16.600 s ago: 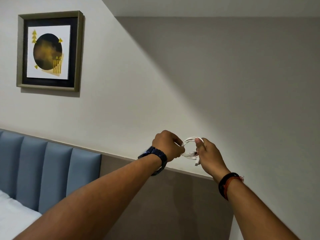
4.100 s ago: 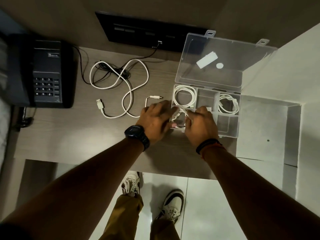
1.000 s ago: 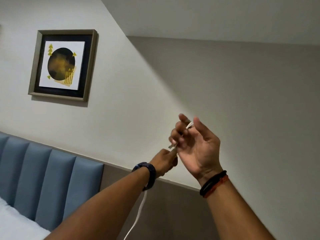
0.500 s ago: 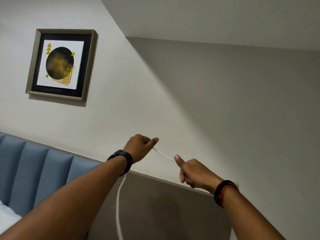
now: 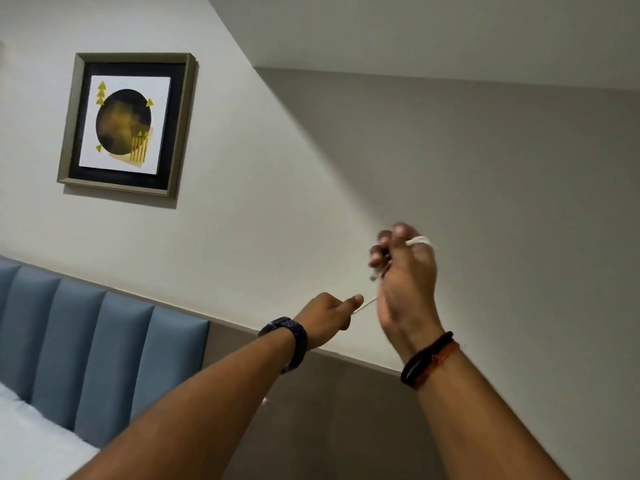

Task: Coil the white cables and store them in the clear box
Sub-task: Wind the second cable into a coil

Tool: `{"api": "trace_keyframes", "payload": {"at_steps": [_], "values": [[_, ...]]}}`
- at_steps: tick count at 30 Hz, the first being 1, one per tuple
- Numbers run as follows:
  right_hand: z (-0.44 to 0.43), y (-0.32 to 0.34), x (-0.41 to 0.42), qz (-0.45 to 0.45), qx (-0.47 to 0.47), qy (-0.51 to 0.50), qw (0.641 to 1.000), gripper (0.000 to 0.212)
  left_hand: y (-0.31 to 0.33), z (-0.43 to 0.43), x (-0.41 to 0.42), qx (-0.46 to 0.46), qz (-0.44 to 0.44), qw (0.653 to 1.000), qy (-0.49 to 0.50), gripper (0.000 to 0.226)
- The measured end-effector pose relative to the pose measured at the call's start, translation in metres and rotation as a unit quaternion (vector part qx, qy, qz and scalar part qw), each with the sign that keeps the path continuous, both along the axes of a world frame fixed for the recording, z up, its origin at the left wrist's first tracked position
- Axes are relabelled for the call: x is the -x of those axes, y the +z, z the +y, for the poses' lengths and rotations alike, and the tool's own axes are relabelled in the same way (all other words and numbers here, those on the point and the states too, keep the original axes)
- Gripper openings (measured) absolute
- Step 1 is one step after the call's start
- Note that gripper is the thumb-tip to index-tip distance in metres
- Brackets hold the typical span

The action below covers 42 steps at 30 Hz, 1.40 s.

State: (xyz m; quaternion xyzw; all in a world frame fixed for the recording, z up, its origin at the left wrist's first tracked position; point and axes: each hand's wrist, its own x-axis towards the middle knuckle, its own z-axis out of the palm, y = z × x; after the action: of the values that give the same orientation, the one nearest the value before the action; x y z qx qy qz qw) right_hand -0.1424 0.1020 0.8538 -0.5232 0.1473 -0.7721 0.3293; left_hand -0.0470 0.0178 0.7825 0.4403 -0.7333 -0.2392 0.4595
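Cable [image 5: 362,308], thin and limp, runs between raised hands: left hand [image 5: 325,318] fisted on it, right hand [image 5: 403,275] half-curled with a turn over its fingers [image 5: 419,241]. Probably light; pinch near the loop.

Place: bedroom, hotel-like.
Headboard: blue padded panels [image 5: 97,355], left of and below the left hand [image 5: 325,318].
Bedding: white sheet [image 5: 31,441], lower left of both hands.
Wall: framed picture [image 5: 126,124], upper left of the hands.
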Motion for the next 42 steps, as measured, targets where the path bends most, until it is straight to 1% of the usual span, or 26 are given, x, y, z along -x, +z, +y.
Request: {"api": "trace_keyframes", "payload": {"at_steps": [2, 3, 5, 7, 9, 10, 11, 12, 13, 14, 16, 18, 19, 21, 22, 24, 25, 27, 29, 31, 32, 34, 36, 39, 40, 42], "values": [[-0.013, 0.006, 0.017, -0.075, -0.026, -0.155, 0.985, 0.014, -0.004, 0.000, -0.003, -0.013, -0.021, 1.000, -0.002, 0.063], [-0.020, 0.004, 0.026, -0.082, -0.045, -0.222, 0.971, 0.013, -0.005, 0.000, -0.006, -0.013, -0.030, 0.999, -0.007, 0.064], [-0.033, -0.007, 0.043, -0.017, -0.053, -0.366, 0.929, 0.029, -0.005, -0.001, -0.010, -0.004, -0.054, 0.999, -0.007, 0.065], [-0.042, -0.027, 0.054, 0.154, -0.040, -0.490, 0.857, 0.046, -0.002, -0.002, -0.015, 0.009, -0.054, 0.999, 0.006, 0.068], [-0.043, -0.045, 0.060, 0.362, -0.069, -0.548, 0.751, 0.069, 0.006, -0.004, -0.022, 0.040, -0.042, 0.998, 0.032, 0.067], [-0.042, -0.052, 0.061, 0.452, -0.088, -0.549, 0.697, 0.078, 0.010, -0.006, -0.027, 0.058, -0.037, 0.996, 0.052, 0.066], [-0.041, -0.057, 0.061, 0.526, -0.108, -0.527, 0.658, 0.084, 0.015, -0.008, -0.033, 0.075, -0.031, 0.994, 0.074, 0.065], [-0.041, -0.061, 0.061, 0.582, -0.127, -0.489, 0.637, 0.085, 0.020, -0.010, -0.038, 0.088, -0.025, 0.991, 0.094, 0.063], [-0.038, -0.062, 0.057, 0.624, -0.149, -0.432, 0.634, 0.081, 0.025, -0.012, -0.044, 0.099, -0.021, 0.989, 0.110, 0.062], [-0.034, -0.062, 0.052, 0.646, -0.169, -0.357, 0.652, 0.075, 0.028, -0.014, -0.048, 0.108, -0.019, 0.986, 0.122, 0.062], [-0.028, -0.058, 0.042, 0.627, -0.199, -0.182, 0.730, 0.068, 0.035, -0.017, -0.055, 0.122, -0.008, 0.982, 0.144, 0.061], [-0.020, -0.048, 0.033, 0.529, -0.202, 0.006, 0.825, 0.061, 0.037, -0.019, -0.057, 0.124, 0.018, 0.980, 0.158, 0.059], [-0.016, -0.041, 0.030, 0.470, -0.195, 0.094, 0.856, 0.058, 0.036, -0.020, -0.056, 0.120, 0.031, 0.980, 0.154, 0.058], [-0.008, -0.028, 0.024, 0.356, -0.170, 0.243, 0.886, 0.052, 0.031, -0.019, -0.046, 0.105, 0.057, 0.984, 0.134, 0.059], [-0.006, -0.021, 0.019, 0.294, -0.147, 0.289, 0.899, 0.048, 0.027, -0.017, -0.040, 0.093, 0.069, 0.986, 0.119, 0.059], [-0.005, -0.011, 0.009, 0.161, -0.086, 0.291, 0.939, 0.036, 0.020, -0.015, -0.022, 0.063, 0.074, 0.991, 0.092, 0.059], [-0.006, -0.007, 0.006, 0.098, -0.056, 0.243, 0.963, 0.029, 0.017, -0.012, -0.013, 0.043, 0.067, 0.994, 0.081, 0.059], [-0.013, 0.002, 0.007, 0.013, -0.025, 0.066, 0.997, 0.016, 0.013, -0.009, 0.000, 0.009, 0.042, 0.997, 0.056, 0.059], [-0.024, 0.006, 0.017, -0.016, -0.038, -0.150, 0.988, 0.019, 0.010, -0.006, 0.007, -0.006, 0.014, 0.999, 0.031, 0.059], [-0.037, 0.002, 0.033, 0.019, -0.063, -0.329, 0.942, 0.029, 0.010, -0.004, 0.007, -0.001, -0.008, 1.000, 0.025, 0.059], [-0.042, -0.003, 0.039, 0.074, -0.075, -0.385, 0.917, 0.035, 0.012, -0.003, 0.004, 0.007, -0.012, 1.000, 0.028, 0.060], [-0.049, -0.021, 0.048, 0.240, -0.085, -0.457, 0.852, 0.052, 0.018, -0.005, -0.002, 0.034, -0.009, 0.999, 0.038, 0.061], [-0.051, -0.037, 0.052, 0.404, -0.085, -0.456, 0.789, 0.064, 0.025, -0.005, -0.009, 0.070, -0.010, 0.996, 0.048, 0.062], [-0.049, -0.048, 0.050, 0.594, -0.105, -0.326, 0.728, 0.073, 0.034, -0.006, -0.016, 0.101, -0.009, 0.994, 0.031, 0.062], [-0.048, -0.049, 0.047, 0.619, -0.121, -0.268, 0.728, 0.073, 0.036, -0.007, -0.018, 0.102, -0.011, 0.994, 0.020, 0.060], [-0.044, -0.047, 0.044, 0.595, -0.174, -0.140, 0.772, 0.073, 0.037, -0.007, -0.020, 0.111, -0.003, 0.994, -0.003, 0.055]]}}
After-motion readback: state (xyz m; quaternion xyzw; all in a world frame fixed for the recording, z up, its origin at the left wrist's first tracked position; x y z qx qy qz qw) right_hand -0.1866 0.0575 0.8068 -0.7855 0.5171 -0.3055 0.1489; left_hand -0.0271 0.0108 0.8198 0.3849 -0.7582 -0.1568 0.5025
